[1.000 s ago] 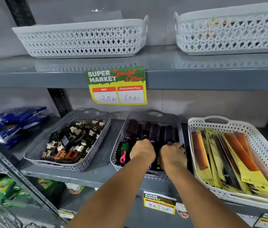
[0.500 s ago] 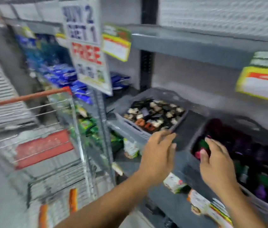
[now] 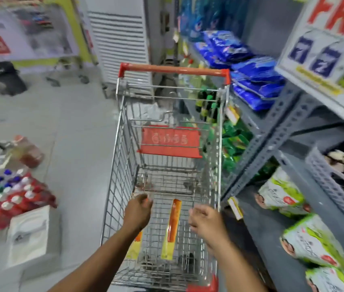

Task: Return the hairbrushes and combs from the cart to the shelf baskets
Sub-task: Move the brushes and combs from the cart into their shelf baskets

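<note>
Grey metal shelving (image 3: 280,131) fills our right side, and against it stands the silver wire shopping cart with the orange-red handle (image 3: 174,69), its basket open beneath us. Down at the right edge, on the shelf, sits a grey perforated plastic basket (image 3: 333,186) of small dark and pale pieces; the baskets meant for combs and brushes lie outside our view.

Inside the cart, on the wire floor near our end, lies the long orange comb in its yellow-backed clear sleeve (image 3: 172,226). Its long axis runs away from us, along the length of the cart, with the yellow card end nearest. A second yellow-and-orange packet (image 3: 135,246) shows just under our left forearm; it is blurred and half hidden, so we can only suppose it is another comb.

Our left hand (image 3: 138,210) hangs over the cart with fingers curled loosely and holds nothing. Our right hand (image 3: 205,218) is partly spread and empty as well. The comb lies between the two hands and below both, slightly closer to the right one, so we judge either could drop straight down and close across its narrow width.
</note>
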Demonstrator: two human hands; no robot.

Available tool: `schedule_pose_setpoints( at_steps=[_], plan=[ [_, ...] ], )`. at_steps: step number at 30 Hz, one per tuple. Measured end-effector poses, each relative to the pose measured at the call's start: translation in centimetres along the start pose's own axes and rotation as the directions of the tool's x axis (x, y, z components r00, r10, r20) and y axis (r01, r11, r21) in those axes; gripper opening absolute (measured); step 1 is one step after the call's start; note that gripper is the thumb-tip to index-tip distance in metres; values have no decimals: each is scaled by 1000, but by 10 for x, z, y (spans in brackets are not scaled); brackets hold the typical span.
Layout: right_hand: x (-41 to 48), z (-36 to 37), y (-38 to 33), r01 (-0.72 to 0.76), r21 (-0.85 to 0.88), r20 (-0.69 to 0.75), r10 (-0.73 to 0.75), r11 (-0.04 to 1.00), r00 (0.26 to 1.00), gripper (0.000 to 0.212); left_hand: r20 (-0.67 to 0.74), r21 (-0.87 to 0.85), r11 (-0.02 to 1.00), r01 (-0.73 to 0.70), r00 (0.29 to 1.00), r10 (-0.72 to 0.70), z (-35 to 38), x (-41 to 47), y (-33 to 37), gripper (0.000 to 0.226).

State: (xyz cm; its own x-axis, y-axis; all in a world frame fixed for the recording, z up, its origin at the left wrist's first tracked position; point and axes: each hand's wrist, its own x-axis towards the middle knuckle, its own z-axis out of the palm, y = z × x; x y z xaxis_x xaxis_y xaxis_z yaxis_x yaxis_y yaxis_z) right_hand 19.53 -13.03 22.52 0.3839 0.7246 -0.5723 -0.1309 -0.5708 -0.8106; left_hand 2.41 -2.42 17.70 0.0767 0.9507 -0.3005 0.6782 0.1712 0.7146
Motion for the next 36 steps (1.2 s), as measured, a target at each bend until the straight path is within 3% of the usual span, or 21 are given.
schedule_pose_setpoints(
  at_steps=[3, 8, 14, 17, 20, 22, 27, 30, 36],
  plan=[
    [44, 38, 23, -166, -105, 19, 169, 981, 985, 4, 127, 154, 979, 135, 980, -155, 24, 25, -44, 40],
    [109, 75, 92, -374, -352, -158, 340, 858, 927, 26, 185, 316, 918, 241, 933, -309, 65, 51, -99, 36],
    [166, 96, 135, -457, -553, -287, 355, 697, 890, 31, 144, 403, 901, 158, 962, -233, 101, 69, -126, 52],
    [183, 106, 144, -498, -539, -342, 364, 679, 866, 41, 127, 493, 849, 192, 949, -288, 108, 79, -132, 62],
    [191, 114, 151, -550, -533, -406, 376, 642, 833, 47, 64, 497, 829, 256, 942, -329, 113, 90, -141, 47],
    [191, 116, 154, -579, -540, -445, 377, 611, 812, 52, 30, 481, 808, 339, 915, -402, 118, 96, -144, 48],
    [193, 110, 157, -577, -526, -470, 352, 625, 809, 35, -20, 372, 795, 479, 860, -509, 129, 106, -148, 19],
    [191, 100, 157, -547, -524, -452, 331, 653, 828, 26, -20, 321, 792, 519, 840, -542, 127, 110, -150, 14],
    [186, 90, 141, -453, -380, -372, 316, 806, 873, 20, 104, 242, 816, 526, 821, -561, 118, 114, -137, 5]
  ],
)
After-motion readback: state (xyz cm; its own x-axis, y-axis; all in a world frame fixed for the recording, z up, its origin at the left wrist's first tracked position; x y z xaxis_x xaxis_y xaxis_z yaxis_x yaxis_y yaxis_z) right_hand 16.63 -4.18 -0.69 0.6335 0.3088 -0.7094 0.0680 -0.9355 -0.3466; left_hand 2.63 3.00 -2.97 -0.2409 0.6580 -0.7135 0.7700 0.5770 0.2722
